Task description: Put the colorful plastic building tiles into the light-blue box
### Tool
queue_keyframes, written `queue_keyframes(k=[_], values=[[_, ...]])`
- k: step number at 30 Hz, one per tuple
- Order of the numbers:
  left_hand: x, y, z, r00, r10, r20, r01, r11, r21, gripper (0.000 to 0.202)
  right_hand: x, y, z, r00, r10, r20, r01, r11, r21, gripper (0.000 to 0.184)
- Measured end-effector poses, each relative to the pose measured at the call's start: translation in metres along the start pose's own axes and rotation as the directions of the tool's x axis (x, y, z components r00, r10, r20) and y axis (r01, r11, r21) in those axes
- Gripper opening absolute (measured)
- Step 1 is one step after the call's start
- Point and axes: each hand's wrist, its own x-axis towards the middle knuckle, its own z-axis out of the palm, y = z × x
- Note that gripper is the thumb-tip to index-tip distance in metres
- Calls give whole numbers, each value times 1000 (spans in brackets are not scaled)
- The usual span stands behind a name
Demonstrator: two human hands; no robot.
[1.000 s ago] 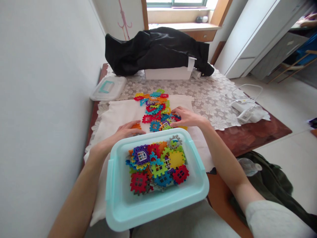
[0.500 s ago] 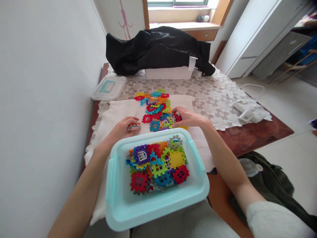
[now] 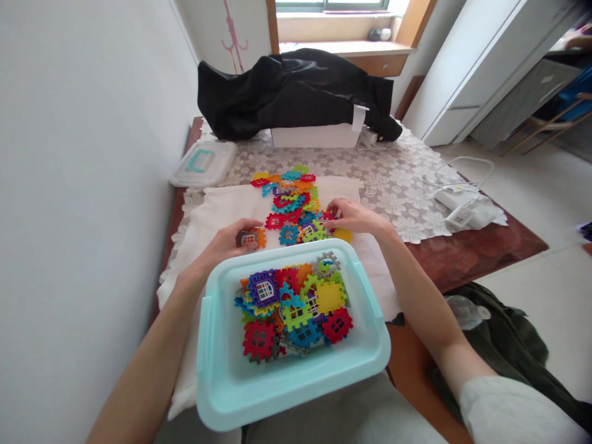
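2 hands | left hand [image 3: 219,248] curled shut on 1 tile [image 3: 248,238] | right hand [image 3: 355,217] fingers [image 3: 333,209] half-open, touching pile [image 3: 291,213] | 1 tub [image 3: 292,408] held more, heaped.

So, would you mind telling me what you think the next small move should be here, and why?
I'd probably lower the plastic window block held in the left hand into the light blue plastic tub. The block is gripped just beyond the tub's rim, and the tub holds similar interlocking blocks.
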Motion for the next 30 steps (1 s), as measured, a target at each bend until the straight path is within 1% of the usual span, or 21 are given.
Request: queue_keyframes(k=[5, 7, 9, 12, 15, 18, 19, 21, 23, 24, 27, 30], values=[[-2, 9, -6, 998, 36, 42, -41, 991, 130, 60, 1, 6, 2, 1000, -4, -30, 7, 995, 101, 38], [-2, 11, -7, 998, 42, 36, -48, 982, 183, 58, 2, 6, 2, 999, -21, -41, 28, 986, 165, 39], [-1, 11, -7, 999, 46, 12, -47, 977, 209, 57, 3, 4, 3, 996, -40, -85, 57, 976, 209, 38], [2, 7, -1, 996, 71, -53, -63, 988, 141, 62, 7, 0, 9, 981, -65, -181, 104, 971, 217, 34], [6, 2, 8, 989, 93, -115, -89, 995, 41, 65, 12, -4, 18, 968, -98, -229, 148, 967, 209, 35], [10, -4, 18, 989, 101, -107, -96, 994, 44, 60, 18, -9, 29, 954, -136, -268, 191, 963, 191, 35], [12, -6, 21, 987, 121, -109, -114, 991, 66, 57, 19, -11, 32, 952, -137, -275, 193, 963, 189, 36], [15, -11, 25, 973, 200, -113, -185, 973, 136, 52, 21, -13, 37, 954, -125, -273, 182, 965, 192, 39], [18, -14, 27, 955, 276, -104, -247, 942, 228, 48, 21, -15, 38, 958, -117, -261, 171, 966, 195, 41], [20, -15, 28, 952, 294, -89, -260, 925, 276, 48, 21, -15, 38, 960, -118, -256, 170, 966, 195, 41], [22, -18, 28, 957, 287, -35, -254, 893, 373, 53, 20, -16, 35, 961, -148, -233, 197, 959, 203, 39], [22, -20, 29, 961, 275, -25, -235, 860, 452, 56, 19, -17, 34, 956, -197, -219, 246, 943, 226, 41]])
